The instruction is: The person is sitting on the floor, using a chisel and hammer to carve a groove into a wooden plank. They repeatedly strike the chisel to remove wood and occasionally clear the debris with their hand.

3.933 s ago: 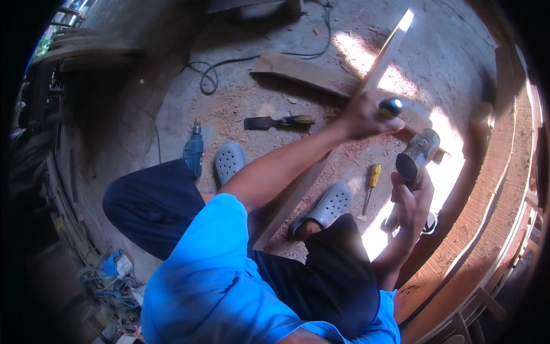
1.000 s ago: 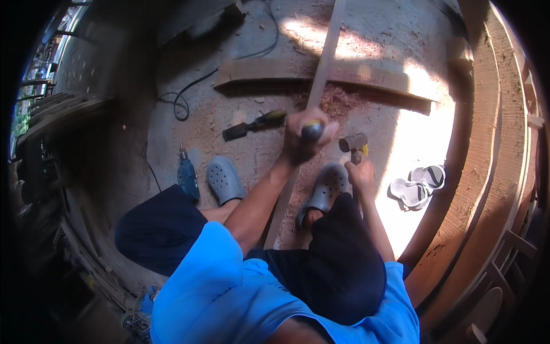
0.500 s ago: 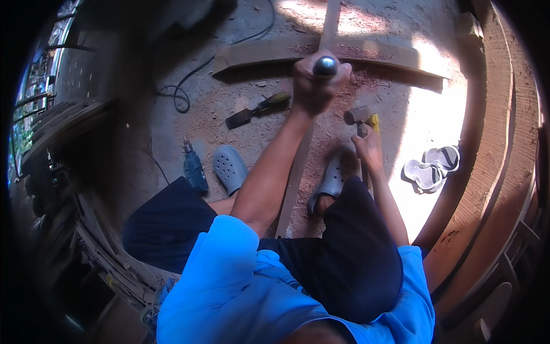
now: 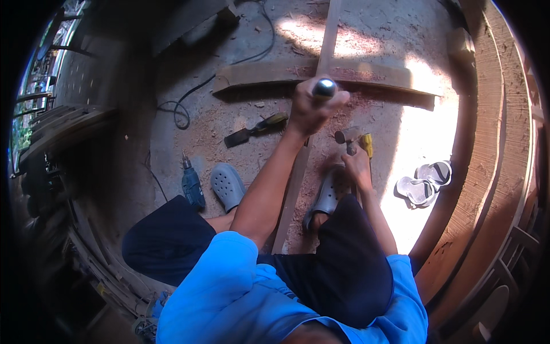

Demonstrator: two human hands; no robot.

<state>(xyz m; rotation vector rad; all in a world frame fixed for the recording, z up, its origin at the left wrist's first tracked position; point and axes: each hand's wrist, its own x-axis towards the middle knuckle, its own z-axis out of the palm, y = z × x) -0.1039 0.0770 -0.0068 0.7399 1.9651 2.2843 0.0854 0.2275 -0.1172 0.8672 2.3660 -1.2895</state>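
My left hand (image 4: 312, 112) is closed around an upright tool, probably a chisel, whose shiny metal-capped handle (image 4: 323, 87) points up at me; its blade is hidden. It is over a long narrow wooden piece (image 4: 292, 200) running away between my legs, across a thicker board (image 4: 258, 77) strewn with shavings. My right hand (image 4: 356, 163), lower by my right foot, grips a hammer (image 4: 346, 136) just under its metal head. A yellow-handled tool (image 4: 366, 143) shows beside it. A wide chisel (image 4: 243, 136) lies on the floor to the left of my left hand.
A blue corded drill (image 4: 192, 186) lies beside my left clog (image 4: 226, 184); a cord (image 4: 182, 117) curls above it. Pale flip-flops (image 4: 421, 188) sit in sunlight at the right. Large timbers (image 4: 475, 143) line the right edge. Stacked wood (image 4: 69, 129) is at the left.
Over about four seconds the hammer has dropped from beside my left hand to near my right foot. Since a second ago my left hand has moved farther forward along the long piece.
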